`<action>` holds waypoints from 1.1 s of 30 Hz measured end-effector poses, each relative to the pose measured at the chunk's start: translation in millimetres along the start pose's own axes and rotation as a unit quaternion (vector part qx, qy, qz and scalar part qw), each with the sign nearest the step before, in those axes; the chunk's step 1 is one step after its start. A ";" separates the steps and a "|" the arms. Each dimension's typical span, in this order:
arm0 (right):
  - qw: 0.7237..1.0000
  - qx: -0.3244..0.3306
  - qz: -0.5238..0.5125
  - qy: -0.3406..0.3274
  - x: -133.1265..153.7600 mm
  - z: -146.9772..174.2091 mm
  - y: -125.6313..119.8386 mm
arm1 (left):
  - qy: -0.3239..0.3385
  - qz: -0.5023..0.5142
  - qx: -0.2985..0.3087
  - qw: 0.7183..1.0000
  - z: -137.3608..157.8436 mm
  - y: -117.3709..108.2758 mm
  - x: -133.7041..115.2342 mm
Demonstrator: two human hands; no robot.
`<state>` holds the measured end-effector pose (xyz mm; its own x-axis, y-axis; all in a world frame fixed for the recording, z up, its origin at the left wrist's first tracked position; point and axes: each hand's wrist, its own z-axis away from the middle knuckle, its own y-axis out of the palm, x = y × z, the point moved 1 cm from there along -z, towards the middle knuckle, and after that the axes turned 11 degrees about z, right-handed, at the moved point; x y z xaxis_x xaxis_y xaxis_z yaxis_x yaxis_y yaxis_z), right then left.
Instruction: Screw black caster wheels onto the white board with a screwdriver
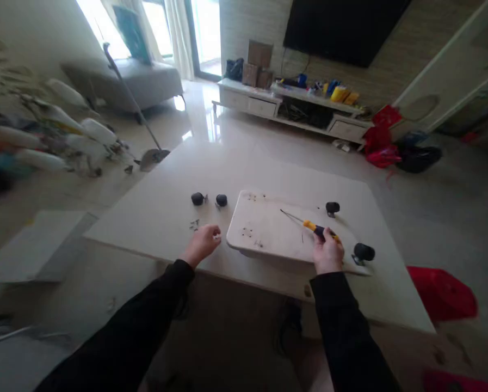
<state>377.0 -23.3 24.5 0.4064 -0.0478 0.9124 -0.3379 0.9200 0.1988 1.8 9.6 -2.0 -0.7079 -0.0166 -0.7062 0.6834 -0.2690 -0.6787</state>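
Note:
My right hand [328, 251] is wrapped round a yellow-and-black screwdriver [315, 227], its shaft pointing left over a white board [276, 223] with rounded corners. The board lies flat, with groups of small holes at its left end. Two black caster wheels [332, 209] [363, 253] stand at its right end. Just left of the board, my left hand [204, 242] is closed in a pinch; what its fingers hold, if anything, is too small to make out. Beside it lie several small screws [193, 224]. Farther back sit two loose black casters [197, 198] [221, 200].
All this lies on a white table [244, 163]. Beyond it are a low TV cabinet [247, 103] with boxes and tools, and a grey bench [158, 81]. A long-handled dustpan [154, 158] stands off the left edge, a red stool-like object [442, 294] off the right.

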 end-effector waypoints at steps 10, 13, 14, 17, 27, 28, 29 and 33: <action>1.000 0.009 0.003 0.023 4.8 7.1 -1.0 | 0.004 0.035 -0.066 0.997 -1.3 -13.3 -7.4; 0.999 0.031 0.002 0.034 7.2 17.2 1.8 | 0.016 0.118 -0.111 0.987 -1.3 -17.2 -15.9; 0.998 0.042 0.001 0.039 7.0 21.6 3.0 | 0.029 0.152 -0.122 0.980 -1.2 -17.3 -19.8; 0.994 0.092 0.001 0.055 2.8 36.7 7.4 | 0.080 0.262 -0.131 0.953 0.3 -14.8 -33.7; 0.968 0.231 0.008 0.093 -16.6 80.7 16.7 | -0.014 0.503 -0.082 0.861 6.6 -1.5 -53.7; 0.966 0.239 0.010 0.093 -17.0 83.5 16.5 | -0.023 0.514 -0.084 0.854 6.8 -0.9 -53.8; 0.964 0.247 0.012 0.093 -17.3 86.1 16.3 | -0.028 0.520 -0.088 0.849 6.9 -0.6 -53.9; 0.958 0.272 0.023 0.092 -17.9 92.1 16.1 | -0.020 0.501 -0.112 0.858 5.1 -0.8 -52.7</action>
<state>286.1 -43.4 44.3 0.5062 0.1024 0.8563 -0.7303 0.5790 0.3625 37.6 5.8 36.8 0.2520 -0.1646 -0.9536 0.9665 0.0916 0.2396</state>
